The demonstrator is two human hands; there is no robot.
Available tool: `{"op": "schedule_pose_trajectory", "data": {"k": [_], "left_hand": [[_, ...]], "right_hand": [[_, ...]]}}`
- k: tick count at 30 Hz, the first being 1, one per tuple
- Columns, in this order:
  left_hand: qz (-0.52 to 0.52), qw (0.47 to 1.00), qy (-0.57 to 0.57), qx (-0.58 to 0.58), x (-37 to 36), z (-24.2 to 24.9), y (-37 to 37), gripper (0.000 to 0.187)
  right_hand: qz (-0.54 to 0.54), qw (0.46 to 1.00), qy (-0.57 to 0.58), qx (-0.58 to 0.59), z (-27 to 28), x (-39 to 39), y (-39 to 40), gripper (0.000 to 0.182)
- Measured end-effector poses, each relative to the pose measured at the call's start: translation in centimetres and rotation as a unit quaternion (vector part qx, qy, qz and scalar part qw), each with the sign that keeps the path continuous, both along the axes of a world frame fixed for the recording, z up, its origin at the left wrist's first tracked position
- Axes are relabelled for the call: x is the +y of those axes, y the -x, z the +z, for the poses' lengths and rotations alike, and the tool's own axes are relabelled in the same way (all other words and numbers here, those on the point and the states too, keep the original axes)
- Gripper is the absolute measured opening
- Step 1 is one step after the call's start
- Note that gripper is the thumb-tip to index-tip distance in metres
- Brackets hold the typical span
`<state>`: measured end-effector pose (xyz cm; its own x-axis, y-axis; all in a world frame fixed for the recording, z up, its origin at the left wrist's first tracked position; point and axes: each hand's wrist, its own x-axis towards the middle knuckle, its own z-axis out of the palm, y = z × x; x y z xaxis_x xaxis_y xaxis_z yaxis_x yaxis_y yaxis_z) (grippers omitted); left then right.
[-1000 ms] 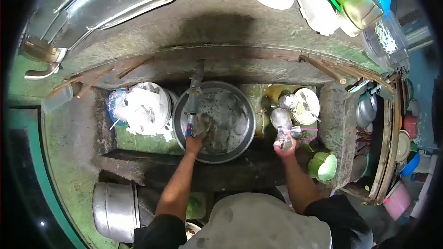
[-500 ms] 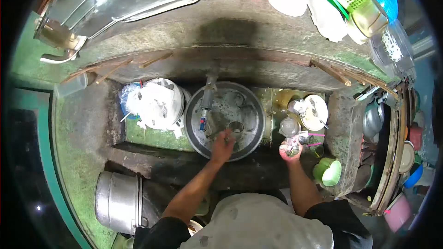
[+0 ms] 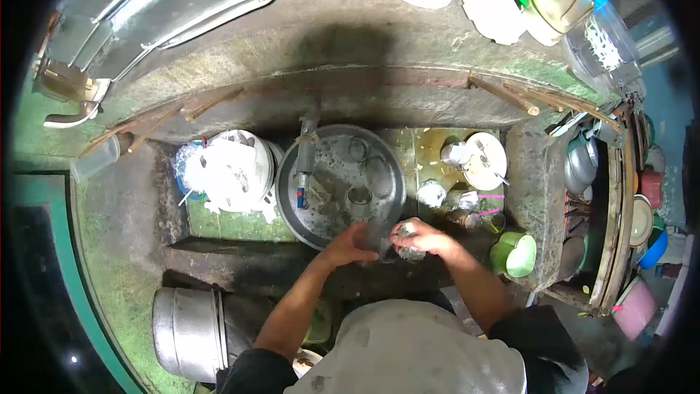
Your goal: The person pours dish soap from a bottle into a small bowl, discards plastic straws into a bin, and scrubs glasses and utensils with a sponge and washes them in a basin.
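A wide metal basin of cloudy water sits under the tap, with several glasses lying in it. At the basin's near edge my left hand is closed round a clear glass. Just right of it my right hand holds a crumpled scrubber close to the glass. Which part of the glass the scrubber touches is too blurred to tell.
White buckets stand left of the basin. Right of it are glasses, a cream plate and a green cup. Large metal pots are at lower left; metal trays lie on the upper ledge.
My right hand has moved left from the glasses to the basin's near edge, carrying the scrubber. My left hand has come back toward me out of the basin and now has a glass. The view has shifted slightly.
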<state>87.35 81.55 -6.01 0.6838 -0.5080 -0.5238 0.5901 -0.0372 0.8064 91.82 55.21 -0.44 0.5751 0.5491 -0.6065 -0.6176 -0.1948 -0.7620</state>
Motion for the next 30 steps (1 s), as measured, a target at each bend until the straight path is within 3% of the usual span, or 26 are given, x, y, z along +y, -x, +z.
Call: {"op": "schedule_pose_trajectory", "data": {"k": [2,3,5,7,8,9,10,11,12,13,14,17,20,23,24,26,27,28,30], "left_hand": [[-0.023,1.000,0.006,0.011,0.3,1.2,-0.1,0.098],[-0.038,0.999,0.014,0.005,-0.2,1.5,-0.1,0.098],[-0.046,0.999,0.020,0.007,-1.9,1.0,0.8,0.098],[-0.011,0.993,0.081,-0.083,-5.1,0.2,1.6,0.093],[-0.003,0.993,0.079,-0.082,-6.6,-0.5,1.8,0.093],[0.027,0.987,0.104,-0.117,-7.8,-1.3,2.7,0.094],[0.053,0.984,0.106,-0.136,-8.1,-1.6,3.5,0.095],[0.078,0.979,0.108,-0.155,-8.3,-1.8,4.3,0.095],[0.094,0.978,0.143,-0.117,-8.0,-1.2,5.0,0.096],[0.109,0.975,0.176,-0.082,-7.1,-0.4,5.3,0.096],[0.079,0.989,0.108,-0.055,-5.6,1.6,5.1,0.097],[0.118,0.988,0.098,-0.013,-2.7,3.6,6.5,0.097],[0.173,0.982,0.036,-0.061,-1.5,2.7,10.6,0.094],[0.177,0.976,-0.048,-0.118,0.1,5.8,12.3,0.091],[0.209,0.974,-0.024,-0.088,-0.1,5.9,13.4,0.092],[0.258,0.964,-0.013,-0.070,0.1,7.2,15.0,0.093],[0.269,0.960,-0.008,-0.082,0.2,7.3,15.6,0.093],[0.299,0.953,0.004,-0.050,0.1,7.0,16.5,0.094],[0.347,0.937,0.028,-0.038,-0.3,5.8,17.9,0.095]], "right_hand": [[0.121,0.990,-0.076,-0.014,1.4,0.4,-1.9,0.022],[0.087,0.989,-0.119,-0.010,-0.1,-0.7,-2.8,0.020],[-0.093,0.982,-0.116,0.120,-2.4,-1.8,-4.1,0.018],[-0.084,0.993,-0.060,0.057,-3.7,-0.8,-4.6,0.017],[-0.141,0.988,-0.057,-0.009,-5.2,-0.6,-4.9,0.024],[-0.220,0.971,-0.096,0.019,-6.3,-1.7,-5.5,0.034],[-0.207,0.970,0.100,-0.079,-7.8,-2.2,-5.8,0.039],[-0.185,0.924,0.281,-0.181,-9.7,-2.5,-6.2,0.043],[-0.059,0.875,0.398,-0.268,-12.8,-4.2,-5.9,0.045],[0.055,0.784,0.509,-0.351,-16.0,-5.9,-5.5,0.046],[0.112,0.748,0.551,-0.352,-17.7,-6.3,-5.4,0.043],[0.139,0.750,0.597,-0.250,-20.8,-6.3,-5.6,0.035],[0.122,0.756,0.605,-0.218,-22.5,-6.5,-5.3,0.029],[0.086,0.774,0.561,-0.281,-21.0,-8.1,-4.5,0.027],[0.084,0.793,0.522,-0.303,-19.6,-8.8,-4.5,0.027],[0.133,0.868,0.417,-0.233,-12.7,-8.9,-5.5,0.027],[0.186,0.862,0.344,-0.323,-11.6,-9.8,-5.5,0.032],[0.180,0.900,0.280,-0.281,-9.6,-9.8,-5.4,0.036],[0.265,0.900,0.256,-0.234,-2.9,-6.3,-5.2,0.039]]}}
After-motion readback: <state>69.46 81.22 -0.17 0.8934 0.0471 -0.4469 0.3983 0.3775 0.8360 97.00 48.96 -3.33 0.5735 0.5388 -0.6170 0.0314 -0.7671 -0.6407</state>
